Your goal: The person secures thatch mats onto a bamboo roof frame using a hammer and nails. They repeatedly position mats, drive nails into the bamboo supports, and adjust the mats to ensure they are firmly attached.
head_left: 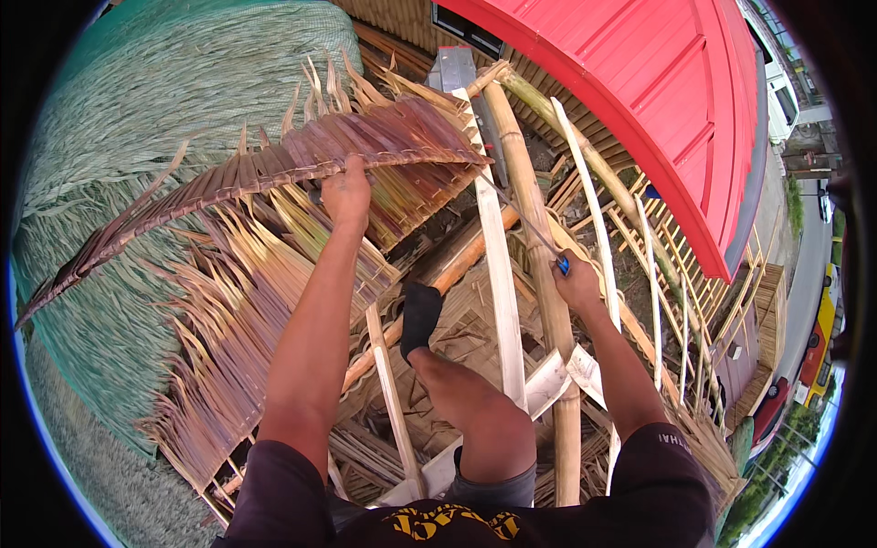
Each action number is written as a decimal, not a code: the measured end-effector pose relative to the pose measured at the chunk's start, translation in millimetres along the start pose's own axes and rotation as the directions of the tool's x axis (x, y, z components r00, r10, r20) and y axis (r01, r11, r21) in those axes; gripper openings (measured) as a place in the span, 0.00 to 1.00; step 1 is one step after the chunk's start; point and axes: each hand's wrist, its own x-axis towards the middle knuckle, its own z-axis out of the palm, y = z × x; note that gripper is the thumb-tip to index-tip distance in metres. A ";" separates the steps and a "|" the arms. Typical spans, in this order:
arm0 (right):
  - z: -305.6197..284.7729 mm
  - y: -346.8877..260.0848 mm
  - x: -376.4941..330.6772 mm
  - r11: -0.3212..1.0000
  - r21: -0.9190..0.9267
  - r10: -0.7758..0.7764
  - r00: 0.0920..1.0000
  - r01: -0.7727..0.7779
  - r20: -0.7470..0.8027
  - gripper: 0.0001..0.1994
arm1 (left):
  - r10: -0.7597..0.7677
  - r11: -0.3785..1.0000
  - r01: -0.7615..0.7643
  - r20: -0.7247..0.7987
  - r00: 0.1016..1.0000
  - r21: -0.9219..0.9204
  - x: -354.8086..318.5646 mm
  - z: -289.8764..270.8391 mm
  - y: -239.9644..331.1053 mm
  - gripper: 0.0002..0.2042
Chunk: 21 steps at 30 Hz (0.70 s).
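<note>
Green-netted pale thatch (pixel 210 100) spreads at left; a red ribbed sheet roof (pixel 630 64) occupies the upper right. Between them, a long, curved panel of reddish-brown dried palm leaf (pixel 402 132) is held above a paler leaf layer (pixel 256 283), its right end near a thick tan bamboo pole (pixel 548 301) and at a flat, pale wooden lath (pixel 498 274); contact with the lath cannot be confirmed. The panel is probably light and springy, its dry leaf tips apt to split; the stitched spine (pixel 292 175) should offer the firmest hold. The left hand (pixel 347 194) is clamped there, its fingertips hidden. The right hand (pixel 578 283) is closed round a blue-handled tool (pixel 562 265), mostly covered; whether the thin grey strip (pixel 525 215) beyond it is a blade is unclear.
</note>
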 end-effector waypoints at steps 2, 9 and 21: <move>-4.0 14.3 -17.6 0.994 -0.105 -0.022 0.998 0.028 0.053 0.16 | -0.091 0.995 0.092 0.022 0.996 -0.043 -4.8 -1.1 2.7 0.23; -17.7 -33.1 57.6 0.735 -0.235 -0.622 0.771 0.635 0.137 0.15 | -0.094 0.980 0.108 0.086 0.992 -0.168 -3.3 14.0 35.5 0.16; -51.9 48.5 -57.7 0.962 -0.183 0.220 0.973 -0.204 0.071 0.17 | -0.125 0.892 0.080 -0.072 0.990 -0.445 -70.4 -6.9 38.3 0.16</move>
